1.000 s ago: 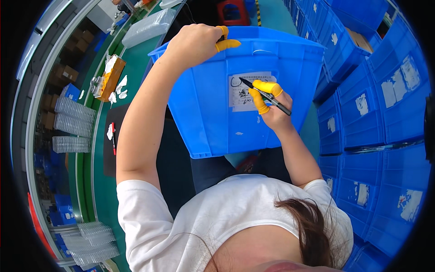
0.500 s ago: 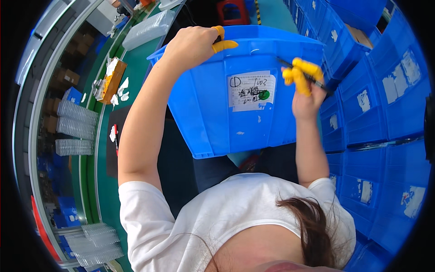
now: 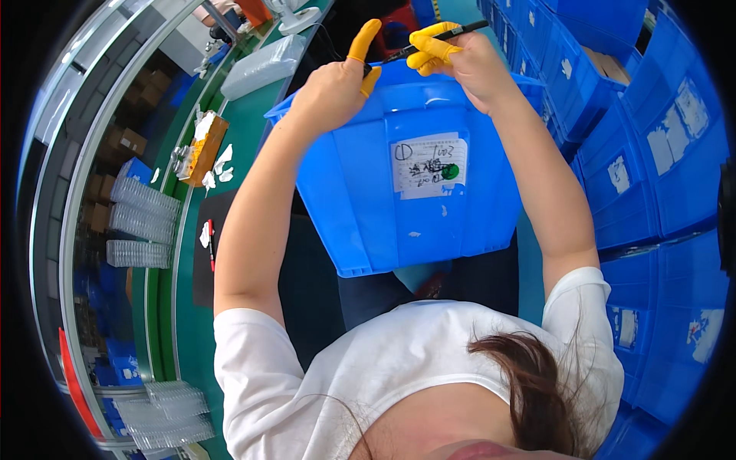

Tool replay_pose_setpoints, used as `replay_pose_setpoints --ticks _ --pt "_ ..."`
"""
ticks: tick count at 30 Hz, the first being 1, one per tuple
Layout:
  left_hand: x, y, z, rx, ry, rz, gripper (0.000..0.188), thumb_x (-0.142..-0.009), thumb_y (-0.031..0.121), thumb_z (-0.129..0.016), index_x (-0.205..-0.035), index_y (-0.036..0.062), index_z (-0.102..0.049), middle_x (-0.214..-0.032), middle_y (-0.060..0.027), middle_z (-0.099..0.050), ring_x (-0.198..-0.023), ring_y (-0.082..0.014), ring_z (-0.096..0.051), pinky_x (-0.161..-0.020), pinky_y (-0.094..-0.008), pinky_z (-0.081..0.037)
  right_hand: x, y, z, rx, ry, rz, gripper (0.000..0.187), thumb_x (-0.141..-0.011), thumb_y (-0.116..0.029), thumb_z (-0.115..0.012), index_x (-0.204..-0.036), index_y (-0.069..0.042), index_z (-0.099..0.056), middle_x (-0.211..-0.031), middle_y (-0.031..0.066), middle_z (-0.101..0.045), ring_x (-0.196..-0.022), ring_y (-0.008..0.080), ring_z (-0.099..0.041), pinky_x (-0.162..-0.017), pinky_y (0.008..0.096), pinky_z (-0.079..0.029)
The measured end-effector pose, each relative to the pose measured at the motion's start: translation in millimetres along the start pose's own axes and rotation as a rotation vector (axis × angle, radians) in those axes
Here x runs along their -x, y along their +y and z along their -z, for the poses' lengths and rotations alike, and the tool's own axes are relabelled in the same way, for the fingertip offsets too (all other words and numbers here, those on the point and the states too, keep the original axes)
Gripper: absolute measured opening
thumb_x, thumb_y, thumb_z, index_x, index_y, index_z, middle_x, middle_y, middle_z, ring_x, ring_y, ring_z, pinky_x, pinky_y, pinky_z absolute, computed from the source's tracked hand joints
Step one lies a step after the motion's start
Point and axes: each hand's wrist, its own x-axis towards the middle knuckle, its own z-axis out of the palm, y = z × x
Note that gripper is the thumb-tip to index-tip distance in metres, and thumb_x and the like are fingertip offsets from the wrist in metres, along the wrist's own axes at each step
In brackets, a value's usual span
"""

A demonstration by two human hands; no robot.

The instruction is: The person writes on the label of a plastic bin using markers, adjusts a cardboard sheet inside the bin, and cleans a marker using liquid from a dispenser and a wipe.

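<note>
In front of me a blue plastic bin (image 3: 353, 207) stands tilted above my legs. A white paper label (image 3: 418, 188) with handwriting and a green round mark is stuck on its near wall. Over its upper rim, my right hand (image 3: 475, 69) grips a black marker pen (image 3: 469, 28), its narrow end pointing toward the left hand. Yellow finger cots cover fingertips of both hands. My left hand (image 3: 331, 96) is at the rim's left part, one finger raised, with a small black piece, seemingly the pen's cap, pinched between its fingers and mostly hidden.
On the green workbench (image 3: 198, 222) at left lie an orange-brown box (image 3: 205, 149), paper scraps, a red pen (image 3: 211, 245) and a stack of clear plastic trays (image 3: 264, 67). More clear trays (image 3: 142, 215) are on the shelving. Stacked blue bins (image 3: 621, 184) line the right side.
My right hand has moved up and left with the pen, from beside the bin to close by my left hand. A left finger has lifted. The bin appears slightly lower.
</note>
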Motion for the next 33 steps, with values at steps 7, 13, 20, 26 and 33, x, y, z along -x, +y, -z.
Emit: replay_pose_setpoints --ticks 7,13,20,26,33 --pt "3 5 0 0.034 0.114 -0.079 0.039 -0.091 0.029 -0.048 -0.102 -0.0082 -0.05 -0.071 -0.0203 -0.062 -0.064 -0.0343 -0.063 -0.062 -0.041 -0.052 -5 -2 -7 -0.042 0.04 -0.04 0.024 -0.09 -0.015 -0.054 -0.104 0.003 -0.06 -0.093 0.0144 -0.065 -0.082 0.0188 -0.065 -0.076 0.0288 -0.053" --pt "3 7 3 0.033 0.07 -0.037 0.041 -0.091 0.03 -0.049 -0.105 -0.0081 -0.05 -0.073 -0.0202 -0.062 -0.066 -0.0333 -0.063 -0.064 -0.0403 -0.051 -3 -6 -8 -0.112 0.025 0.011 0.025 -0.088 -0.017 -0.057 -0.103 0.002 -0.061 -0.091 0.0129 -0.065 -0.081 0.018 -0.064 -0.073 0.0282 -0.052" --pt "2 5 1 -0.003 0.059 -0.029 0.038 -0.083 0.022 -0.057 -0.108 -0.006 -0.051 -0.079 -0.0201 -0.063 -0.073 -0.0331 -0.064 -0.068 -0.0405 -0.052 -10 -11 -29 0.053 -0.024 0.05 0.02 -0.083 -0.014 -0.062 -0.092 0.005 -0.065 -0.079 0.0123 -0.065 -0.063 0.0145 -0.06 -0.062 0.0261 -0.051" --pt "-1 1 -6 0.122 0.122 0.011 0.049 -0.079 0.014 -0.06 -0.123 0.0004 -0.043 -0.083 -0.0228 -0.063 -0.079 -0.0373 -0.062 -0.069 -0.0427 -0.05 -16 -6 -36 0.068 -0.038 -0.056 0.014 -0.081 -0.003 -0.056 -0.086 0.007 -0.063 -0.071 0.0111 -0.062 -0.057 0.0132 -0.058 -0.048 0.0239 -0.046" --pt "-3 -9 -9 -0.004 0.182 -0.09 0.027 -0.074 0.011 -0.061 -0.095 -0.0053 -0.057 -0.081 -0.0245 -0.062 -0.078 -0.0394 -0.061 -0.071 -0.0449 -0.048 -11 -4 -51 0.164 -0.011 0.035 0.013 -0.079 -0.006 -0.06 -0.087 0.004 -0.063 -0.069 0.0092 -0.062 -0.055 0.0115 -0.056 -0.05 0.0241 -0.045"
